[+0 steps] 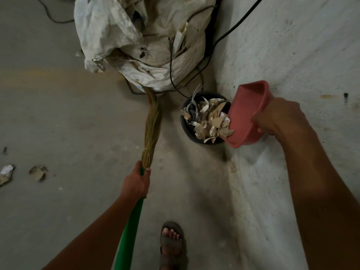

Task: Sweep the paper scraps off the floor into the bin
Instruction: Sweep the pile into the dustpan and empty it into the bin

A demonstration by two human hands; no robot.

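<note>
My right hand [280, 117] grips a red dustpan [247, 115], tilted with its mouth over a small black bin [186, 126] by the wall. Paper scraps [211, 121] are heaped in the bin and touch the dustpan's lip. My left hand [137, 182] holds a broom by its green handle [129, 228]; the straw bristles [153, 121] point away from me along the floor, left of the bin. Two loose scraps [38, 172] lie on the floor at the far left, with another one [5, 173] at the frame's edge.
A big crumpled white sack [136, 39] stands behind the bin, with black cables [171, 71] running over it and up the white wall [292, 45] on the right. My sandalled foot [172, 242] is at the bottom. The grey concrete floor [58, 104] spreads left.
</note>
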